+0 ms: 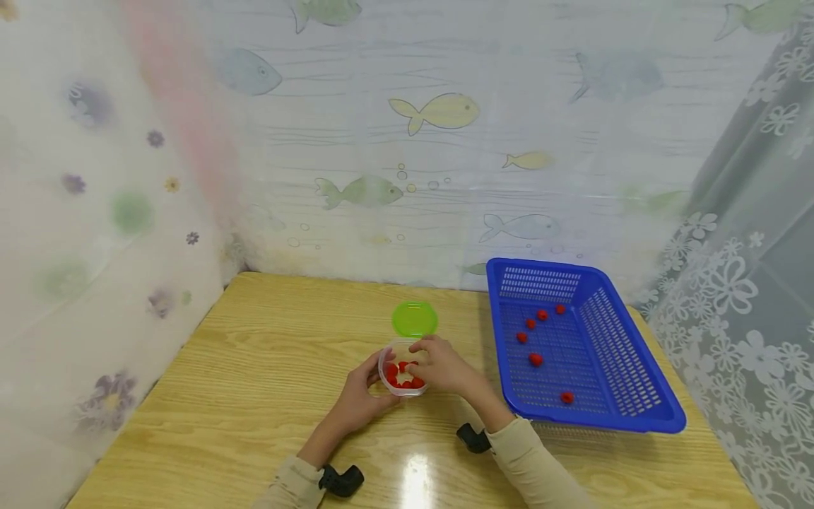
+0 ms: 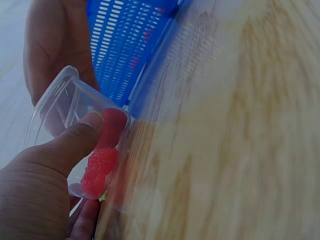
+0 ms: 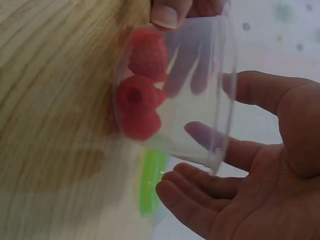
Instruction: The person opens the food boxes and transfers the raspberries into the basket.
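A clear plastic tub point(image 1: 381, 369) stands on the table with several red raspberries point(image 3: 136, 95) at its bottom. My left hand point(image 1: 357, 401) grips the tub from the left side, its thumb against the wall in the left wrist view. Over the tub's right rim reaches my right hand point(image 1: 448, 369); in the right wrist view its thumb and a finger extend at the opening, with nothing visible between them. The other fingers of that hand lie loosely bent outside the tub. Just behind the tub is a green lid point(image 1: 415, 319).
A blue perforated basket point(image 1: 588, 423) stands at the right of the wooden table point(image 1: 267, 353), with several raspberries point(image 1: 536, 360) scattered on its floor. A curtain with printed fish point(image 1: 439, 112) hangs behind the table. Each wrist wears a black mount point(image 1: 342, 481).
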